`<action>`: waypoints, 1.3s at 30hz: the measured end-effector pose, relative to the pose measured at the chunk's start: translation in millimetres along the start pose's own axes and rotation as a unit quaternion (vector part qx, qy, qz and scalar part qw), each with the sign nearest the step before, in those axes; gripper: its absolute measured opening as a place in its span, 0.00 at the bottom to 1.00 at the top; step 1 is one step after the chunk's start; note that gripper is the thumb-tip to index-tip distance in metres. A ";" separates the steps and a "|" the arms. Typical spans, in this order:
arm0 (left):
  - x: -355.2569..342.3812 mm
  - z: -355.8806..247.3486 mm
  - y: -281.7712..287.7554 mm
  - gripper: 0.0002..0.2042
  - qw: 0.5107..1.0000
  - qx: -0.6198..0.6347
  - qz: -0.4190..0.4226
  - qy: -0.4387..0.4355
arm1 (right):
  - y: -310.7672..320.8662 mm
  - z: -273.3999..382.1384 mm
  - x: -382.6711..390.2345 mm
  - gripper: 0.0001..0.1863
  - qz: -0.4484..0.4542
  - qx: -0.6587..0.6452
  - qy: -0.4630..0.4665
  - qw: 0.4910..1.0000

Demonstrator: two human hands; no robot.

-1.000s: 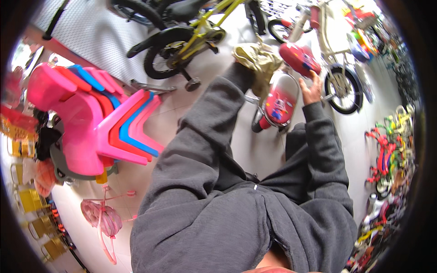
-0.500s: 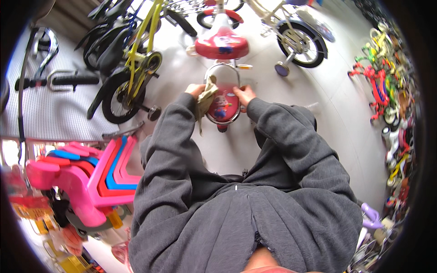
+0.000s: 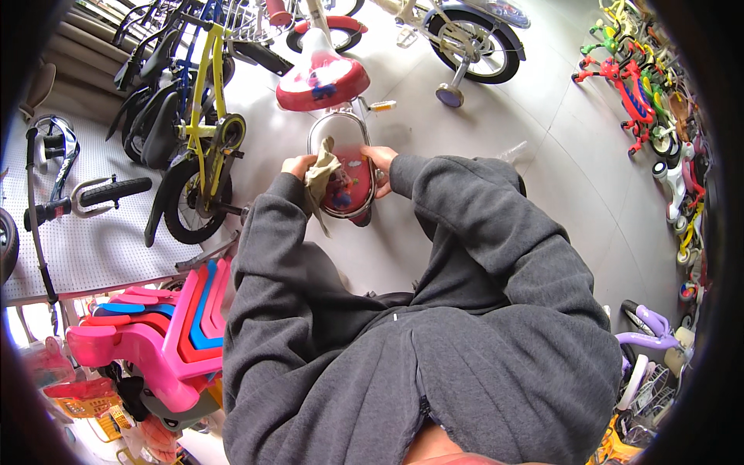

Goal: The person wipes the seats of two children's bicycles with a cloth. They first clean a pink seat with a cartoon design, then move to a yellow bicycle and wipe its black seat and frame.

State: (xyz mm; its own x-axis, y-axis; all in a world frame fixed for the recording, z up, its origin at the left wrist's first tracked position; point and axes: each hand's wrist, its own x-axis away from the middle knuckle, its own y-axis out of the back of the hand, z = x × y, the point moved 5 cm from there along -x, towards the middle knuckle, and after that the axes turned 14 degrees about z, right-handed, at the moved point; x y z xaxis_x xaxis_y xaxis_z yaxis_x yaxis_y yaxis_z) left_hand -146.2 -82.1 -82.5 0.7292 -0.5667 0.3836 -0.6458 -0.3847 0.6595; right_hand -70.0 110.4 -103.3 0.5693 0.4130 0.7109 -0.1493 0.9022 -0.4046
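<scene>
A red child's bicycle saddle (image 3: 341, 84) with a white top points away from me. Just behind it, nearer to me, sits a red padded rear seat (image 3: 353, 177) with a cartoon print, ringed by a chrome rail (image 3: 311, 133). My left hand (image 3: 297, 166) is closed on a beige cloth (image 3: 323, 172) that drapes over the seat's left side. On the opposite side, my right hand (image 3: 380, 160) grips the seat's edge and rail, thumb on top and fingers curled down outside. The cloth hides part of the print.
A yellow bicycle frame (image 3: 206, 101) and other bikes stand at the left. Stacked pink, red and blue plastic seats (image 3: 147, 349) lie near my left elbow. A training wheel (image 3: 449, 95) juts out ahead right. Small ride-on toys (image 3: 637, 97) line the right side.
The whole view has shifted, so the bicycle and both hands appear farther left. My left hand still has the cloth, and my right hand stays at the seat's edge.
</scene>
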 end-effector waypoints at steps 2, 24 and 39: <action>-1.9 -9.8 -0.6 0.12 0.996 -0.089 0.022 -0.016 | -0.8 0.0 3.0 0.24 0.026 -0.036 -0.006 0.999; -109.8 -184.6 -115.7 0.11 0.839 0.531 0.090 -0.076 | 217.4 63.0 122.5 0.42 -0.247 0.085 0.218 0.940; -150.6 -212.9 -156.7 0.11 0.833 0.518 0.157 -0.117 | 316.2 58.4 121.0 0.29 -0.303 0.071 0.225 0.923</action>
State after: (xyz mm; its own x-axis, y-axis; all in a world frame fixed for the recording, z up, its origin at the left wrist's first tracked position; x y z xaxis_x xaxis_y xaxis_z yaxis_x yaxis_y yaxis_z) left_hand -106.7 218.7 -105.9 0.5013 -0.8379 0.2159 -0.7336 -0.5438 -0.4074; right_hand -95.5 452.9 -111.6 0.8569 -0.2383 0.4570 0.2210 0.9709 0.0919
